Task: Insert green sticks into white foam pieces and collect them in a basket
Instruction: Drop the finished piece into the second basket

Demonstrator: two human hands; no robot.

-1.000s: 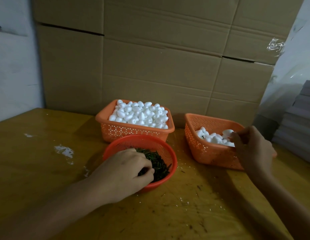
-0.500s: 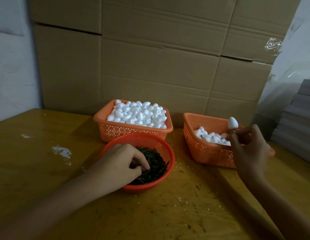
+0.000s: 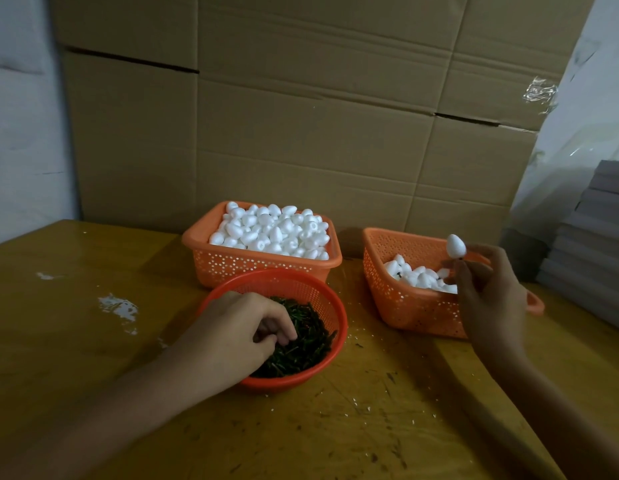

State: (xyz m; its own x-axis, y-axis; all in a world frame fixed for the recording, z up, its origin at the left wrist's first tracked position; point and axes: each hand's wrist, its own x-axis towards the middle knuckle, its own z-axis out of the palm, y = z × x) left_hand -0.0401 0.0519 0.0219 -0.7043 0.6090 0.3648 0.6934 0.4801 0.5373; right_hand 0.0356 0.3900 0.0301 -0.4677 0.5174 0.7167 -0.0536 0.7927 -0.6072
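A wooden table bears a rectangular orange basket heaped with white foam pieces, a second orange basket part-filled at right, and a round red basket of green sticks. The left hand curls its fingers into the sticks, a grip not discernible; the right hand pinches the stem beneath one egg-shaped foam piece above the second basket. Release is probably best made low over it, while the left isolates one stick.

Cardboard boxes behind; grey stack rt.
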